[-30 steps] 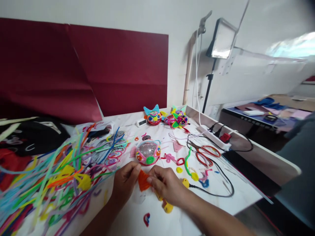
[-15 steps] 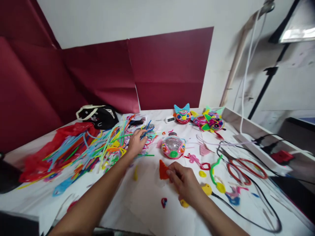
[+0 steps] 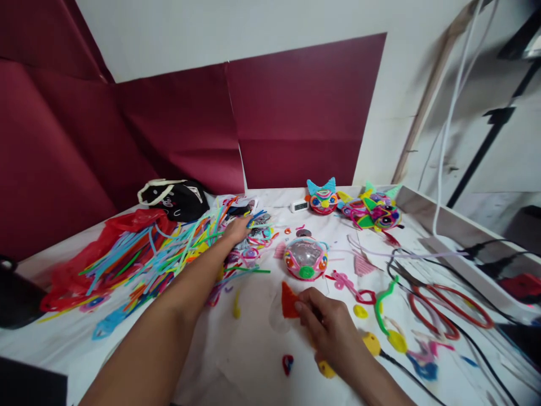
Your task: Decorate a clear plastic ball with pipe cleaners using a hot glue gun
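An orange-red triangular piece [image 3: 289,300] is pinched between the thumb and fingers of my right hand [image 3: 323,318], just in front of a clear round ornament [image 3: 306,258] with a colourful trim and a green spot. My left hand [image 3: 238,229] reaches to the far edge of the pile of coloured pipe cleaners [image 3: 181,248]. Blue strips [image 3: 257,217] lie at its fingertips; whether it grips them cannot be made out. A small red and blue piece [image 3: 288,363] lies on the white table nearer to me.
Two finished colourful figures [image 3: 323,197] [image 3: 372,210] stand at the back beside a small white display [image 3: 299,207]. Red-handled scissors [image 3: 450,304], cables and a yellow-handled tool [image 3: 372,343] lie right. A black bag [image 3: 173,200] and red plastic bag [image 3: 76,265] are left.
My left hand has reached a little farther into the back of the pile. My right hand still holds the orange-red piece. The view has shifted slightly, moving the table items rightward.
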### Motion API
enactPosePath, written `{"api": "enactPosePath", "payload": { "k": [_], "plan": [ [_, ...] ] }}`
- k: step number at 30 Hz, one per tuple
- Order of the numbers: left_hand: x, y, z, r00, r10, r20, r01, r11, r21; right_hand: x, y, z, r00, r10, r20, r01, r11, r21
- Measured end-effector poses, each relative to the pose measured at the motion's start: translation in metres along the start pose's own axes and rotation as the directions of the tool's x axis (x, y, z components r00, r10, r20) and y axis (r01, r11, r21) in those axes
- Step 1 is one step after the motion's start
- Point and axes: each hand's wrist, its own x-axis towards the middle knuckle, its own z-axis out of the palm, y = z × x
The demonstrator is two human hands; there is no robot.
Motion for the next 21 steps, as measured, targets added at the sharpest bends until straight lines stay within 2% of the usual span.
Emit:
{"api": "enactPosePath", "payload": {
  "k": [5,10,17,21],
  "plan": [
    [0.022,-0.022,-0.029,0.989,-0.103,-0.107,0.095,0.992,-0.084,0.000,-0.004,0.000,1.000,-0.016,0.025,0.018,0.998,-0.055],
    [0.030,-0.027,-0.048,0.967,-0.211,-0.143,0.176,0.958,-0.225,0.000,-0.003,0.001,0.999,-0.039,0.031,0.041,0.995,-0.088],
    [0.039,-0.011,-0.047,0.948,-0.311,-0.073,0.239,0.842,-0.483,-0.003,0.005,0.005,0.997,-0.082,-0.007,0.080,0.989,-0.126],
    [0.044,0.005,-0.044,0.949,-0.316,0.011,0.260,0.759,-0.597,-0.003,0.006,0.006,0.996,-0.083,-0.008,0.082,0.986,-0.142]
  ]
}}
